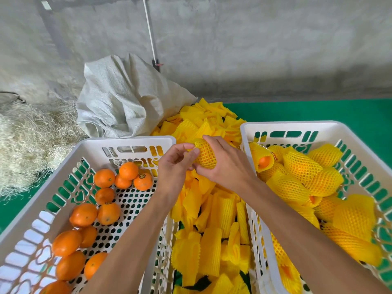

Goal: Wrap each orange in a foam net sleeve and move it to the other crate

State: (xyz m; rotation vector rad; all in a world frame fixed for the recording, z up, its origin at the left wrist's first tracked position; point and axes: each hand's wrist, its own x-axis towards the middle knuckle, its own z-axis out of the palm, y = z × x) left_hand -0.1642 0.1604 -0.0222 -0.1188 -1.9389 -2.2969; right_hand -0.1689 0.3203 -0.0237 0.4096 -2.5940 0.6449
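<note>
Between two white plastic crates at the centre of the frame, a person's two bare hands work on a single orange [205, 154] already covered by a yellow foam net sleeve [209, 164]. Reaching in from the lower right, the right hand [224, 164] wraps round the sleeved fruit, fingers over its top and thumb beneath. Coming up from the lower centre, the left hand [175, 164] pinches the sleeve's left end between fingertips and thumb. The wrapped orange is held in the air above the gap between the crates, over a heap of loose foam sleeves [212, 240].

Lower left in the frame, the left crate [131, 141] holds about a dozen bare oranges [106, 211] lying on its perforated floor, some clustered near the far wall, others along the left side. Filling the right of the frame, the right crate [297, 125] is piled with wrapped oranges [301, 166], their netting stretched tight over the fruit, one showing orange peel at its open end near the crate's far left corner.

The loose yellow sleeves run in a band from the bottom centre up to the middle of the picture, spilling out beside a crumpled white woven sack [125, 96] at upper centre-left. Pale straw-like packing fibre [27, 143] lies at the left edge. Everything rests on a green floor covering [318, 111], with a grey concrete wall [254, 39] across the top and a thin white pole [149, 30] leaning against it.
</note>
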